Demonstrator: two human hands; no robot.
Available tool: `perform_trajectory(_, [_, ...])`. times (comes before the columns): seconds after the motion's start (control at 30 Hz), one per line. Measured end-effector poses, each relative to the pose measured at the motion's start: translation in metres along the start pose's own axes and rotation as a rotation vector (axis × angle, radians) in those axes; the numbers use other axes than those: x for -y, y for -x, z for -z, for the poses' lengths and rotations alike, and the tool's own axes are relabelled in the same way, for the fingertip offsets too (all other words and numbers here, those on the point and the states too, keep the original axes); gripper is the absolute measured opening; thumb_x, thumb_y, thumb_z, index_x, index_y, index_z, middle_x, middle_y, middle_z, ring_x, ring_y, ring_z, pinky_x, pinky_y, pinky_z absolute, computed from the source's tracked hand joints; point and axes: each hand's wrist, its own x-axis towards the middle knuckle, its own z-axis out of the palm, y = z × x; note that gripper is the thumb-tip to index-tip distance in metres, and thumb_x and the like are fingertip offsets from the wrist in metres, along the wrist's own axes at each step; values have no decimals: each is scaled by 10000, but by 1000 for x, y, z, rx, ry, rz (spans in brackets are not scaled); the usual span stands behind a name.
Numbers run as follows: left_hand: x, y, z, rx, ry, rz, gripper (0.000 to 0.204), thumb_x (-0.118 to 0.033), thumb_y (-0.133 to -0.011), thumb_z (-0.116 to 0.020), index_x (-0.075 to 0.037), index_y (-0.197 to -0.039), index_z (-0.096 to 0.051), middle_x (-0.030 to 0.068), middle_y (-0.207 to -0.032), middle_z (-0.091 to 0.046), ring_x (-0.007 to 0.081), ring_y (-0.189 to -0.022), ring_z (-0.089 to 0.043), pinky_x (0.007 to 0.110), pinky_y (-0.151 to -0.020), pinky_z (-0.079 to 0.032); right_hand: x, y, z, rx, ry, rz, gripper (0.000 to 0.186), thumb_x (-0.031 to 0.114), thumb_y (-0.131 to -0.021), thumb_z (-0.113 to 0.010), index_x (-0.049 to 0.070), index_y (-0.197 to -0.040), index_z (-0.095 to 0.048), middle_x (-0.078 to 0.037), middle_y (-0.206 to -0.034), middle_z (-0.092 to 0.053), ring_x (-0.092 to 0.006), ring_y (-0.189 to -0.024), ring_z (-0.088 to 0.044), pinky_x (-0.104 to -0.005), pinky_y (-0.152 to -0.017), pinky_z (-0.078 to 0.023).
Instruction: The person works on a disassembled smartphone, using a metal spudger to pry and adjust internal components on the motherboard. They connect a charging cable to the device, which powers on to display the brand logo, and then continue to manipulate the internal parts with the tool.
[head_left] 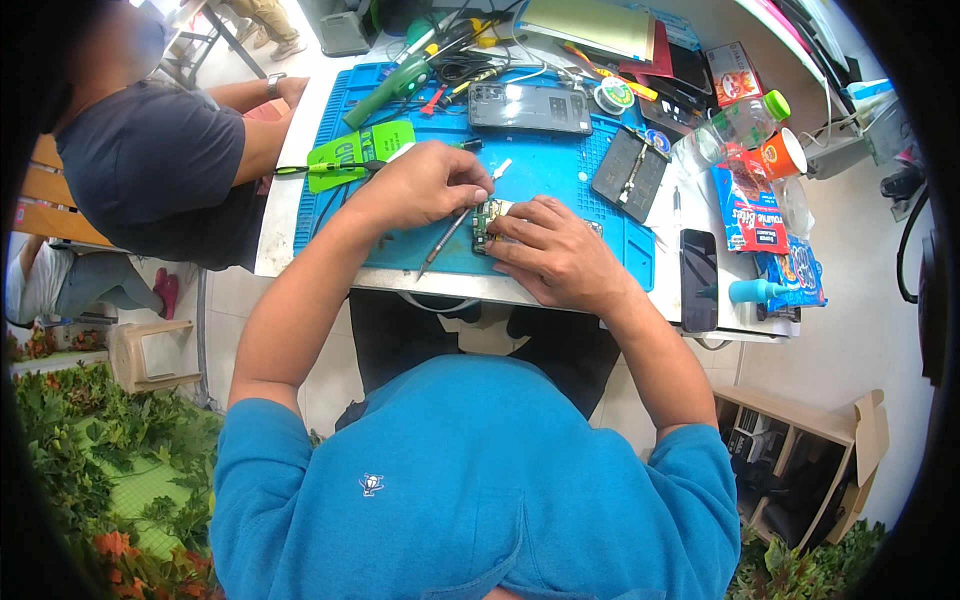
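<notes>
An opened phone with its green circuit board (486, 218) showing lies on the blue repair mat (540, 160), close to the table's front edge. My right hand (565, 250) covers most of it, its fingers curled over the top and the thumb at the near side. At the board's upper left corner, my left hand (425, 185) has its fingertips pinched together; what they hold, if anything, is hidden. A thin metal pen-like tool (440, 243) slants under the left fingertips, its pointed end toward the table edge. A small white piece (502, 168) lies just beyond.
A dark phone back (530, 108), a green tool (390, 90) and several screwdrivers lie farther back. At right are a grey plate (630, 172), a black smartphone (699, 280), a plastic bottle (735, 125) and snack packs (748, 205). Another person's arm (262, 140) rests at the left edge.
</notes>
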Motion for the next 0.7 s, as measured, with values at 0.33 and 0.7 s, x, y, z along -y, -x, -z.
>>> perform_trajectory(0.33, [-3,4,7,59,-78,-69,302,-113,-885,-854,0,-1160,-796,64,-956,-779,127,-873,-708,283,-822,-572,-1,1,0,-20,3,31,341,90,-790,-813,67,-1125,-754,-79,-1160,-709,-294,-1164,-657,-452,-1003,-517])
perform_trajectory(0.7, [-6,4,5,47,-175,-91,339,-122,-821,-892,-17,-1133,-811,86,-938,-750,160,-825,-699,302,-738,-561,0,0,-1,-56,34,48,323,90,-787,-807,54,-1105,-760,-79,-1147,-708,-286,-1110,-666,-445,-981,-529])
